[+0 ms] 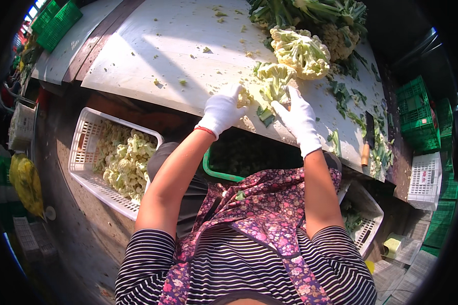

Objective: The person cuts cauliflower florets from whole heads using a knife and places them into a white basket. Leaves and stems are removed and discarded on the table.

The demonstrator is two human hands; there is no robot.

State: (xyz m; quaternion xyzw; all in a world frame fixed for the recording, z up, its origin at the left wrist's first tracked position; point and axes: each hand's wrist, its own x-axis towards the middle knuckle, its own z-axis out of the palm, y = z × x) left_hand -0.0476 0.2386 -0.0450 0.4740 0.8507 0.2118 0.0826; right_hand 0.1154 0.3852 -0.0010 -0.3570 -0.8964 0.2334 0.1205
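My left hand (223,109), in a white knit glove, grips a small cauliflower floret (244,98) just over the table's near edge. In my gloved right hand (298,116) is what looks like a small knife (288,102), mostly hidden by the fingers. Against that hand lies a cut cauliflower piece (275,78) with pale green stems. Behind it a larger cauliflower head (300,53) rests with its stem side up. A green leaf scrap (266,115) sits at the table edge between my hands.
Leafy cauliflowers (339,38) are heaped at the back right of the white table (168,49). A cleaver (368,133) lies on the right among trimmings. Below left stands a white crate (116,207) of florets; a green-rimmed crate (223,175) sits under the table edge.
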